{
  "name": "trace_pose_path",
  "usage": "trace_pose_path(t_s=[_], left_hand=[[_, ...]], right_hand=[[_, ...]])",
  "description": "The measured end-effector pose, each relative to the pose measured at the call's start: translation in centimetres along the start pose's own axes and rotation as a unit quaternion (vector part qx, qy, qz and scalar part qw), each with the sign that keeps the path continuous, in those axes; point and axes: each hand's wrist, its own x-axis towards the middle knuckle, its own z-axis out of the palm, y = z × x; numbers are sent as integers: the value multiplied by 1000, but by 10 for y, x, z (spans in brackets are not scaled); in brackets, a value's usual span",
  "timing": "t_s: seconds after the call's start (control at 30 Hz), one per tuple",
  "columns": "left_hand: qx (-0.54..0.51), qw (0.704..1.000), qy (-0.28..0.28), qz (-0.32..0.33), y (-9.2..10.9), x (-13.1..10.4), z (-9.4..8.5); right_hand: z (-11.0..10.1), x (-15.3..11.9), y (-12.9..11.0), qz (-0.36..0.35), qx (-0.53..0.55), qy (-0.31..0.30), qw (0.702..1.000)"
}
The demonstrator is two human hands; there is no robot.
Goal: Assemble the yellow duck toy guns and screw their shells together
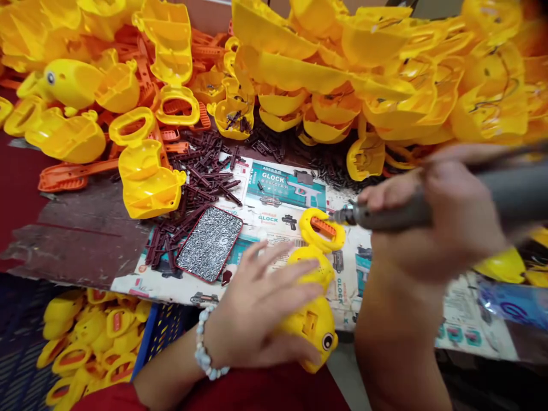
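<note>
My left hand (pixel 265 308), with a beaded bracelet at the wrist, lies with spread fingers over a yellow duck-shaped toy (pixel 319 325) at the table's front edge. The toy's head with a round eye points toward me, and its ring handle (pixel 305 225) with an orange insert points away. My right hand (pixel 440 211) is wrapped round a grey power screwdriver (pixel 398 214), held level from the right. The driver's metal tip (pixel 342 214) is at the ring handle; whether it touches is unclear. Left of the toy sits a tray of small screws (pixel 210 244).
Dark brown plastic pieces (pixel 205 171) are heaped behind the tray. Yellow shells (pixel 299 68) are stacked along the back, with orange parts (pixel 68 176) at the left. A blue crate (pixel 148 337) beside yellow toys (pixel 98 337) stands at the lower left. A plastic bag (pixel 514 305) lies at the right.
</note>
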Motion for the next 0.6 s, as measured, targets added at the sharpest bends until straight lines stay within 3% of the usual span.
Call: trace_pose_path(t_s=[0.1, 0.23, 0.37, 0.6], left_hand=[[-5, 989, -121, 87, 8, 0, 14], [-1, 978, -179, 103, 9, 1, 31], [-20, 975, -207, 85, 9, 7, 34], [-3, 976, -191, 106, 11, 8, 43]], right_hand=[[5, 24, 18, 0, 23, -25, 999], [5, 24, 24, 18, 17, -35, 999], [9, 13, 28, 39, 8, -36, 999], [8, 16, 47, 60, -3, -90, 994]])
